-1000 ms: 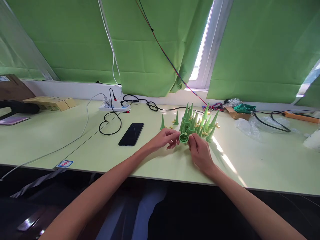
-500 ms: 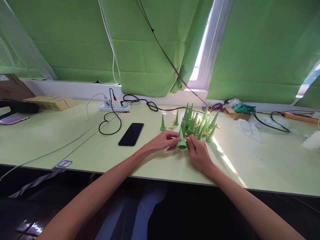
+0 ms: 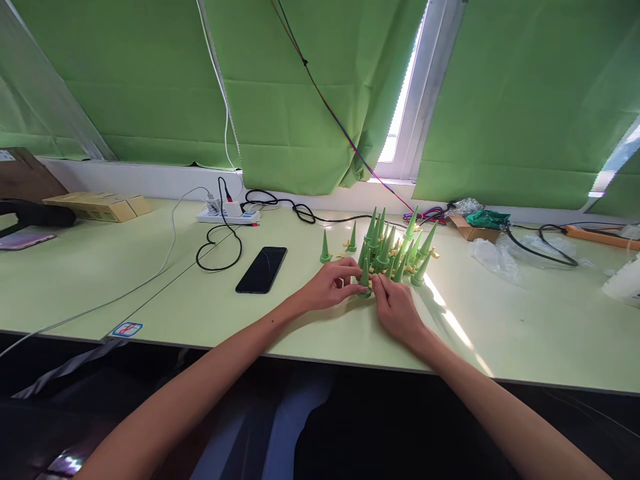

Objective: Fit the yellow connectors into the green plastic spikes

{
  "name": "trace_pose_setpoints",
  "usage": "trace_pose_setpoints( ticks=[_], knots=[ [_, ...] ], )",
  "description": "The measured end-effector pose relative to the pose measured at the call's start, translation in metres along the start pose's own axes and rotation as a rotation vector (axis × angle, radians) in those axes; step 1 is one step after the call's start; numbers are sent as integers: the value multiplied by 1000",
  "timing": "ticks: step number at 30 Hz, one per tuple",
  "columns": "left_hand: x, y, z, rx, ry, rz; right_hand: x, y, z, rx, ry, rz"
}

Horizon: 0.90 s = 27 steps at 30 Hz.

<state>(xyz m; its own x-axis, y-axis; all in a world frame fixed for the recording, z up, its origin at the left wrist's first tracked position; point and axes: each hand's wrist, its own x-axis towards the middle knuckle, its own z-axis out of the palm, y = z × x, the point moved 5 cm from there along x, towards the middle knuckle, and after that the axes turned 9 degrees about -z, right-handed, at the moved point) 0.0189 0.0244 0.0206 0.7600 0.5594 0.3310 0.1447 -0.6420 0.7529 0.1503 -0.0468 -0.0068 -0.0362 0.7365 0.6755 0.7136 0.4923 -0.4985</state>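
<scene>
Green pointed cones with round bases stand in a dense cluster (image 3: 384, 255) on the pale green table, small yellow pieces among them. At the cluster's front edge, one green cone (image 3: 365, 275) stands nearly upright, its base between my two hands. The fingers of my left hand (image 3: 334, 285) grip this cone from the left. My right hand (image 3: 395, 301) is closed at the cone's right side, with its fingertips by a small yellow piece (image 3: 371, 283) that is mostly hidden. Two separate cones, a left one (image 3: 325, 248) and a right one (image 3: 353, 239), stand behind my left hand.
A black phone (image 3: 262, 270) lies left of my hands. Behind it are a power strip (image 3: 229, 217) and a looped black cable (image 3: 241, 248). Clear plastic wrap (image 3: 495, 259) and a small open carton (image 3: 474, 229) lie at the right. The table's front edge runs below my wrists.
The cone between my hands was tilted with its base facing me; now it is upright and lower, near the table. My left fingers have moved down toward its base.
</scene>
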Motion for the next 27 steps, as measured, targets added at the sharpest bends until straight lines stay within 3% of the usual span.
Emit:
trace_pose_setpoints(
  ticks=[5,13,20,27],
  knots=[
    [0,1,0,59,57,39,1,-1,-2,22,40,29],
    [4,-1,3,-64,25,-65,2,-4,-5,66,105,71],
    [3,-4,6,-221,-54,-161,2,-5,-2,186,52,76],
    [1,-5,5,-246,-85,-205,3,-7,-3,152,17,43]
  ],
)
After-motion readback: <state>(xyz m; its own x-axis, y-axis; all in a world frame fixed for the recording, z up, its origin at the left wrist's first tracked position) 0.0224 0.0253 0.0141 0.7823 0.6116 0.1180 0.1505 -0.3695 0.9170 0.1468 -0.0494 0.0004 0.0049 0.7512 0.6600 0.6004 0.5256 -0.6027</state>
